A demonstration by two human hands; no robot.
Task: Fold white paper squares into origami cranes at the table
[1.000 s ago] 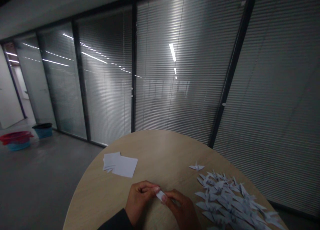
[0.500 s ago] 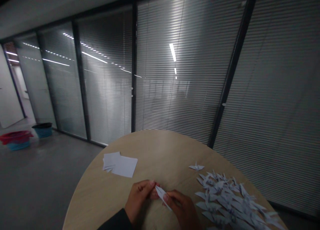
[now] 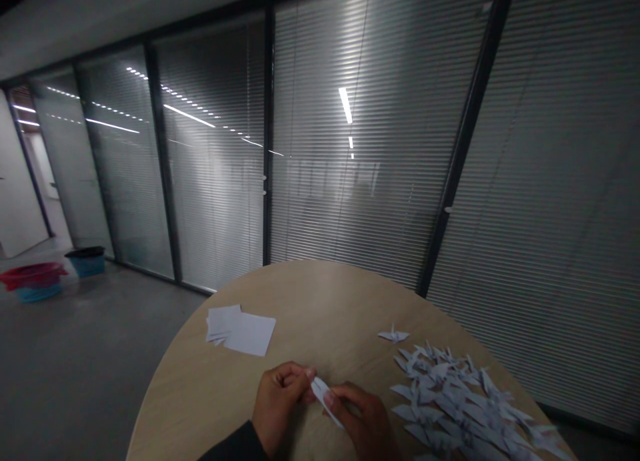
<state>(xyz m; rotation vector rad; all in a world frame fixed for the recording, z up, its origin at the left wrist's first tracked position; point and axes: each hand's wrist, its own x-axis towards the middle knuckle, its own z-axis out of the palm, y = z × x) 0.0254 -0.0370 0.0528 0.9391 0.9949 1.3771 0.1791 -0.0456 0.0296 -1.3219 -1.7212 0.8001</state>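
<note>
Between my two hands is a narrow folded piece of white paper (image 3: pixel 321 390), held over the near part of the round wooden table (image 3: pixel 320 284). Thumb and fingers of my left hand (image 3: pixel 283 397) pinch its upper left tip. My right hand (image 3: pixel 361 411) grips the lower right part, the thumb lying along its face. To the right of my right hand spreads a heap of white folded paper cranes (image 3: pixel 450 401). One single paper crane (image 3: pixel 393 334) sits apart, just behind the heap.
Square white paper sheets (image 3: pixel 250 333) lie loosely stacked at the table's left side. Beyond the table runs a glass partition with blinds (image 3: pixel 350 201). On the floor at left stand a bin with a red liner (image 3: pixel 35 281) and a bin with a black liner (image 3: pixel 86 261).
My left fingers have shifted slightly at the paper's tip, and their thumb has moved a little right and down. The paper's upper end looks narrower. Sheets and cranes stay put.
</note>
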